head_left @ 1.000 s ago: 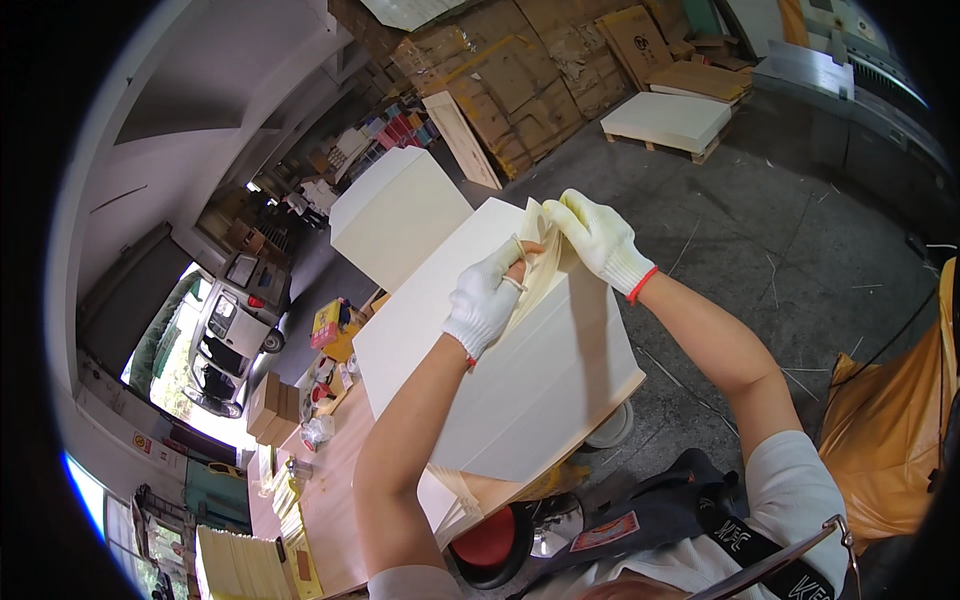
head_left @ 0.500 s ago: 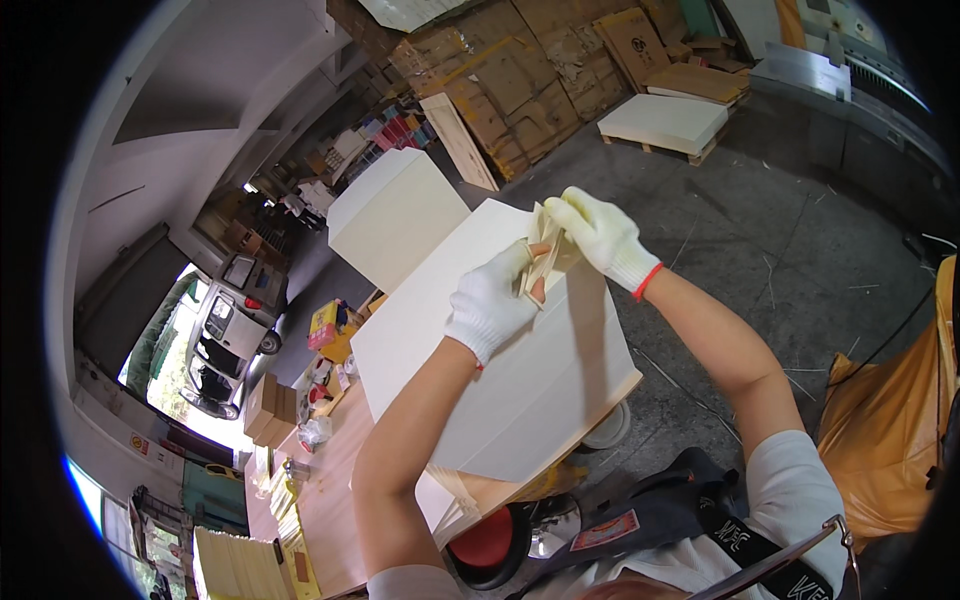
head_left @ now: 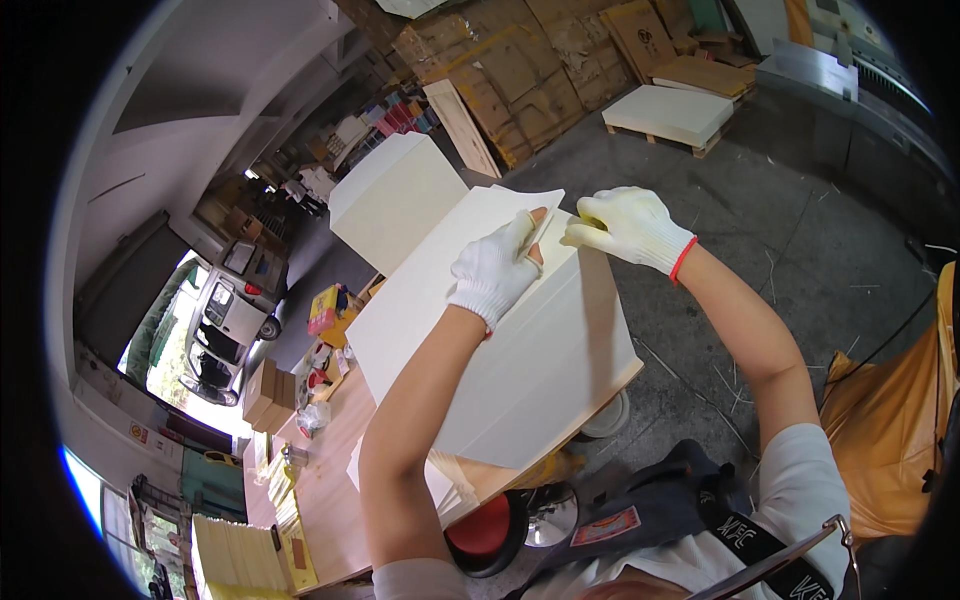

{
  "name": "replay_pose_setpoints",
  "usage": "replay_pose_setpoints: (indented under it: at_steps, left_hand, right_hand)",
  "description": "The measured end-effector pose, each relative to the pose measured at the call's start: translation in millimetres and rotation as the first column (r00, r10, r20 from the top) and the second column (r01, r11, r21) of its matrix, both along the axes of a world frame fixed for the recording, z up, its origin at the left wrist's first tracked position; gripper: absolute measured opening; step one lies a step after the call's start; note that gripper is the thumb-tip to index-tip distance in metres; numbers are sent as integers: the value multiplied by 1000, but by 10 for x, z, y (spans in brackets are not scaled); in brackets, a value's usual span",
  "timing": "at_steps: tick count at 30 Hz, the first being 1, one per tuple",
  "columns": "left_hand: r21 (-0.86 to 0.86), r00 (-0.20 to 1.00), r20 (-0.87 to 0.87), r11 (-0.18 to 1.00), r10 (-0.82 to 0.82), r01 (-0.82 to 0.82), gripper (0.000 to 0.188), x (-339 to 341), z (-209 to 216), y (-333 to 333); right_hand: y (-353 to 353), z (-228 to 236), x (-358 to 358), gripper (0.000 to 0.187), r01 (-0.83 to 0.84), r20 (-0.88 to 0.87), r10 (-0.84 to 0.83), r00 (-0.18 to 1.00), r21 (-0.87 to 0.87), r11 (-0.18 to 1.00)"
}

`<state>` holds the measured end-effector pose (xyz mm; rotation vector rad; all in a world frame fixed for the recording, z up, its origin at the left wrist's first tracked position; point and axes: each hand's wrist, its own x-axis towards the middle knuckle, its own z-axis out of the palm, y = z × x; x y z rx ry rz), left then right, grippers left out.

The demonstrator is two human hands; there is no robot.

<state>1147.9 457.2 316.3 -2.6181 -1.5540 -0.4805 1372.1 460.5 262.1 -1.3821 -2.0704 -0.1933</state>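
A tall stack of large white paper sheets (head_left: 420, 300) stands in front of me at the table's edge. My left hand (head_left: 495, 268), in a white knit glove with bare fingertips, is closed on the lifted top sheets (head_left: 525, 203) near the stack's far right corner. Its thumb and finger grip their edge. To the right, my right hand (head_left: 632, 228) wears a white glove with yellowed fingertips and a red cuff. Its fingers curl toward the thumb beside the stack's right edge, apart from the lifted corner; anything between them is hidden.
A second white stack (head_left: 395, 205) stands just behind. The pinkish tabletop (head_left: 330, 480) at left carries small boxes and tools. Under its edge sits a red-seated stool (head_left: 485, 530). A low pallet of white sheets (head_left: 670, 115) lies across the floor; an orange cover (head_left: 885, 420) hangs at right.
My right hand has moved right, off the crumpled corner of the sheets. The corner now lies flatter and spread out, while my left hand still grips the edge.
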Motion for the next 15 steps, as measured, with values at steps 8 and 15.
replay_pose_setpoints:
  at_steps: [8, 15]
  left_hand:
    - [-100, 986, 162, 993, -50, 67, 41, -59, -52, 123]
    - [-347, 904, 426, 916, -38, 201, 46, -110, -11, -64]
  right_hand:
    - [163, 181, -175, 52, -220, -465, 130, 876, -144, 965]
    - [162, -15, -341, 57, -137, -678, -3, 735, -154, 978]
